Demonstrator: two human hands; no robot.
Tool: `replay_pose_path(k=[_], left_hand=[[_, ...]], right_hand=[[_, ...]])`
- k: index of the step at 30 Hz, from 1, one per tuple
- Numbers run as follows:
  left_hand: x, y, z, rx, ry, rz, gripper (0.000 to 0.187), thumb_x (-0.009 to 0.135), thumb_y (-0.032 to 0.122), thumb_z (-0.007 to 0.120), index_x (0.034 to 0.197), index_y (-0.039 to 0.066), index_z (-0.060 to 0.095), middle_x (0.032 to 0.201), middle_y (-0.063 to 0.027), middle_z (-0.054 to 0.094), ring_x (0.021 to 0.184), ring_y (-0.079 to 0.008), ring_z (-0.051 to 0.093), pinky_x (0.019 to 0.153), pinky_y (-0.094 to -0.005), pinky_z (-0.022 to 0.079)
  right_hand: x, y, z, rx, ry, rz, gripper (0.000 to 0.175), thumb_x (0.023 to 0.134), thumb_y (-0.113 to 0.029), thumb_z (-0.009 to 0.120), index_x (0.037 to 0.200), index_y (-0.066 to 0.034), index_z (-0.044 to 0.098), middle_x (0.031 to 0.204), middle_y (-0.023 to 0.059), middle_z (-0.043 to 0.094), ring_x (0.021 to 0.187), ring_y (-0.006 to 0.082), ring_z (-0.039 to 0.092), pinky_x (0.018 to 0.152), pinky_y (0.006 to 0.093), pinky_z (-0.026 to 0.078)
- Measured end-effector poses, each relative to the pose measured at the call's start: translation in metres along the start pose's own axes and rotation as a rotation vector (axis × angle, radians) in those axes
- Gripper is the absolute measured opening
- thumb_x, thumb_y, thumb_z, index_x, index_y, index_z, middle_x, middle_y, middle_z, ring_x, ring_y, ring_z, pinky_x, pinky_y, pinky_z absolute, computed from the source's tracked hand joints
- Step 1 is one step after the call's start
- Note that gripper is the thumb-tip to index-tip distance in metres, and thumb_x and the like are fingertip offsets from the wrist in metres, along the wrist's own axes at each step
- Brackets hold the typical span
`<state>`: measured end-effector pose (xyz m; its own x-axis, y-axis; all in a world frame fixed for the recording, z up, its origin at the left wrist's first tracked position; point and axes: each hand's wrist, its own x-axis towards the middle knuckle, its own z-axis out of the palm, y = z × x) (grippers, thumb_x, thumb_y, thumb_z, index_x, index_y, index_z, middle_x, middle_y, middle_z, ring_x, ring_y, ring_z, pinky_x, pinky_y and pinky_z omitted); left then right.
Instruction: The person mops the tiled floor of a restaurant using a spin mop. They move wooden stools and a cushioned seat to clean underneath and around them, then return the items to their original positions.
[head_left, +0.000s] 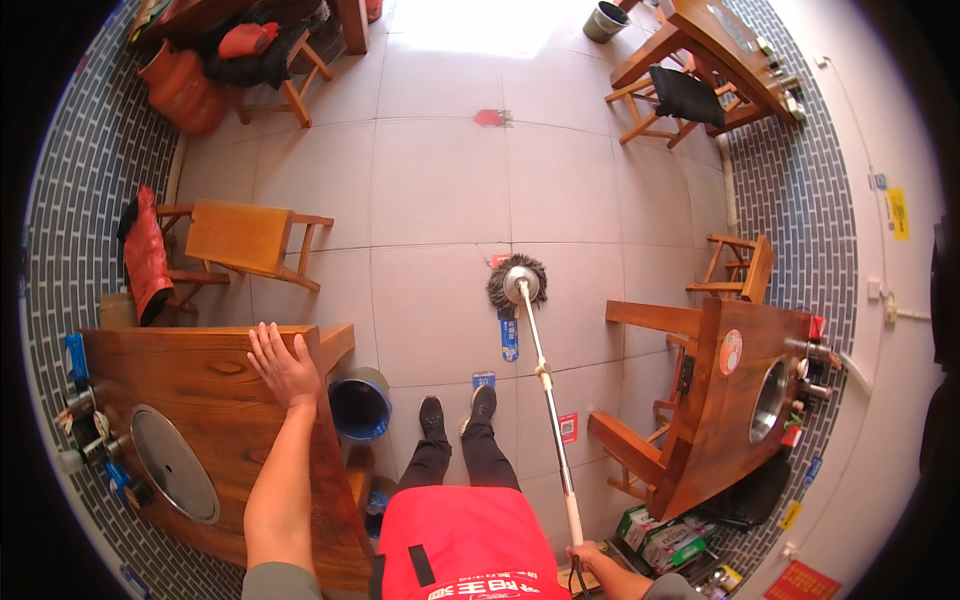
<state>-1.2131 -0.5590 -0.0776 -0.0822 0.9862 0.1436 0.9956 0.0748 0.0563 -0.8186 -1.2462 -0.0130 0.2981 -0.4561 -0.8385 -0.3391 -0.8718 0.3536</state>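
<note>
My left hand (283, 365) lies flat, palm down with its fingers extended, on the corner of a wooden table (225, 427) at the left. That table has a round metal cover (175, 463) set in its top. At the lower right my right hand (589, 559) is closed around the handle end of a mop (551, 409). The mop's long pole slants up and away to its round head of dark grey strands (517, 285), which rests on the tiled floor ahead of my feet. Near the mop head are floor stickers, one of them a blue strip (509, 339).
A lined bin (360, 405) stands beside the left table. Wooden stools (238, 236) and a second table (735, 405) flank the tiled floor (442, 180). Boxes (667, 536) lie at lower right. Farther off are an orange gas cylinder (184, 94) and another bin (606, 22).
</note>
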Motion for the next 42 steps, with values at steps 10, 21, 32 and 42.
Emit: replay_pose_path(k=[10, 21, 32, 42], left_hand=[[-0.001, 0.004, 0.001, 0.008, -0.014, -0.011, 0.056, 0.11, 0.038, 0.052, 0.156, 0.005, 0.051, 0.169, -0.0136, 0.043, 0.163, -0.0345, 0.027, 0.133, -0.0565, 0.017], [-0.002, -0.005, 0.005, 0.029, 0.032, 0.011, 0.055, 0.11, 0.04, 0.053, 0.154, 0.006, 0.053, 0.166, -0.0135, 0.048, 0.162, -0.0354, 0.032, 0.132, -0.0578, 0.02], [-0.002, -0.009, 0.012, 0.059, 0.025, 0.002, 0.055, 0.112, 0.04, 0.051, 0.156, 0.009, 0.052, 0.167, -0.0118, 0.046, 0.162, -0.0331, 0.032, 0.132, -0.0569, 0.021], [-0.001, -0.007, 0.015, 0.057, 0.039, 0.019, 0.056, 0.112, 0.041, 0.05, 0.158, 0.009, 0.05, 0.168, -0.0105, 0.046, 0.162, -0.0327, 0.031, 0.132, -0.0563, 0.021]], right_hand=[[0.007, -0.416, -0.048, -0.218, 0.567, -1.334, 0.103, 0.092, -0.007, 0.07, 0.176, -0.0156, 0.011, 0.128, 0.0224, 0.068, 0.09, 0.0245, 0.069, 0.074, 0.0392, 0.058], [-0.183, -0.713, -0.05, -0.296, 0.432, -1.087, 0.07, 0.101, -0.022, 0.061, 0.167, -0.0229, 0.038, 0.117, 0.0239, 0.076, 0.099, 0.0403, 0.075, 0.087, 0.0518, 0.061], [-0.064, -0.247, -0.077, -0.291, 0.386, -1.027, 0.086, 0.096, -0.018, 0.069, 0.172, -0.0184, 0.028, 0.112, 0.0334, 0.073, 0.1, 0.049, 0.073, 0.086, 0.0566, 0.058], [-0.044, -0.024, -0.075, -0.277, 0.097, -0.157, 0.038, 0.086, -0.018, 0.085, 0.114, 0.0034, 0.072, 0.08, 0.0143, 0.074, 0.063, 0.0238, 0.072, 0.058, 0.0408, 0.057]])
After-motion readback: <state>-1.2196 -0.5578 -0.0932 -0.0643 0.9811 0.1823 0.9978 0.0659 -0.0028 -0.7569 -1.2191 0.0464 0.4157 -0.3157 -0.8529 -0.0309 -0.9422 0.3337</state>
